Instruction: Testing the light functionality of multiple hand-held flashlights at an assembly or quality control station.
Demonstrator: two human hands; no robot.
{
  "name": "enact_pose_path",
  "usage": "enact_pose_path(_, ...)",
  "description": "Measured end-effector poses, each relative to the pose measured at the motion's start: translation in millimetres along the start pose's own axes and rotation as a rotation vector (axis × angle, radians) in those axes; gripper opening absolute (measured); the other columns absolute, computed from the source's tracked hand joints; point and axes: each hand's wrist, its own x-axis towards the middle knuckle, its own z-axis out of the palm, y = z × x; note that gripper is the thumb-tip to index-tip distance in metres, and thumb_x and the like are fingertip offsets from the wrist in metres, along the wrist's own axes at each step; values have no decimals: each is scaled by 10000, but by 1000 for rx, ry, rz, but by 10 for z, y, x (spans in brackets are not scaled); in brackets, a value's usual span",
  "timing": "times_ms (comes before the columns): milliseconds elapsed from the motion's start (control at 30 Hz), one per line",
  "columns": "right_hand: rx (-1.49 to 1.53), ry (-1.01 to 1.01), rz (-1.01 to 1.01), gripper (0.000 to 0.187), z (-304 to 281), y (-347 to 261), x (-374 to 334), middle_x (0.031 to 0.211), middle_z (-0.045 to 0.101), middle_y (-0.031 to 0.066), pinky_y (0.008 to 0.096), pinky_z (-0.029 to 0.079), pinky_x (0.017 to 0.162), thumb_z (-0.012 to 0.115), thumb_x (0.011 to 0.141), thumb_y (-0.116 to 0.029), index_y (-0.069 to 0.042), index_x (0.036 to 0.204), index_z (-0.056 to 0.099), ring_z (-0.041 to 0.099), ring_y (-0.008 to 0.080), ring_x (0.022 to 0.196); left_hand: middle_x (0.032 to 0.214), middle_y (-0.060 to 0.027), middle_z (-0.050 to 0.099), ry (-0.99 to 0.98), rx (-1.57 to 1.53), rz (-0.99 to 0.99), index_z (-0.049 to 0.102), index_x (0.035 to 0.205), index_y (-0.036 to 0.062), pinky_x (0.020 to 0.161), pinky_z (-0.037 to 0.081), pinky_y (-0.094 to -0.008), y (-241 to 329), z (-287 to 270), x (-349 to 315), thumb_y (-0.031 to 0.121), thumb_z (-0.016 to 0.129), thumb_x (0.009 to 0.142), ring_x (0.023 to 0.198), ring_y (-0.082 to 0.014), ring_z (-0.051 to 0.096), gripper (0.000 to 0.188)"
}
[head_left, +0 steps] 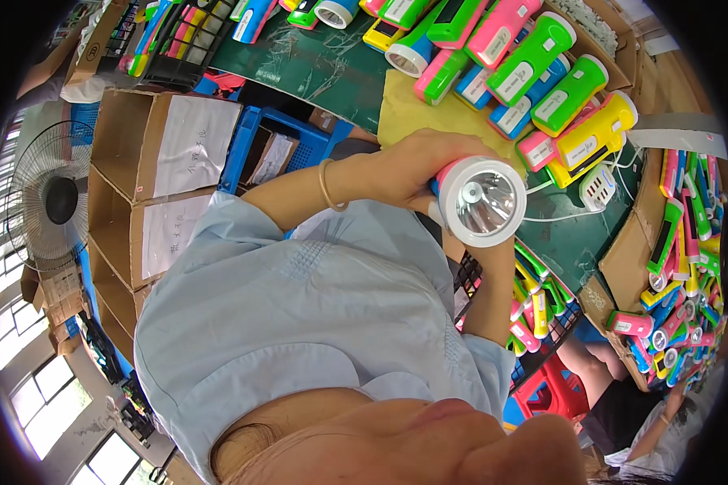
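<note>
A flashlight (484, 202) with a broad white rim and a shiny reflector faces up in front of my chest. Glimpses of pink and blue show on its body behind the rim. My left hand (433, 153), with a bangle on the wrist, is closed around the flashlight's body. From below, my right forearm (491, 283) reaches up behind the lamp head, which hides that hand's fingers. Just beyond my hands, a yellow cloth (416, 113) lies on the green table (299, 69), with a pile of colourful flashlights (534, 77) on and beside it.
A white multi-port charger (597, 187) with cables sits at the table's right. A large carton of flashlights (679, 267) stands farther right, near a red stool (552, 392) and another person (663, 428). Cardboard bins (121, 194), a blue crate (307, 133) and a fan (61, 200) are leftward.
</note>
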Motion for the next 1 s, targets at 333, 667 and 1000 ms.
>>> enact_pose_path(333, -30, 186, 409, 170, -338, 102, -121, 681, 499, 35, 239, 361, 572, 466, 902, -134, 3, 839, 545, 457, 111, 621, 1180, -175, 498, 252, 134, -241, 313, 1286, 11, 890, 424, -372, 29, 138, -57, 257, 719, 710, 1080, -315, 510, 746)
enact_pose_path(667, 250, 178, 211, 294, -425, -315, 162, 643, 495, 27, 217, 349, 573, 475, 907, -224, 10, 731, 505, 453, 91, 616, 1212, -191, 415, 182, -83, -341, -15, 1370, -35, 894, 407, -318, 125, -34, 187, 235, 681, 752, 1047, -243, 502, 969)
enact_pose_path(1000, -173, 107, 168, 189, -360, -422, 434, 611, 505, 26, 238, 360, 524, 535, 866, -162, 14, 820, 586, 457, 82, 578, 1043, -191, 489, 284, 5, -470, 363, 1170, -56, 813, 437, -346, 110, 40, 311, 221, 712, 635, 963, -268, 518, 695)
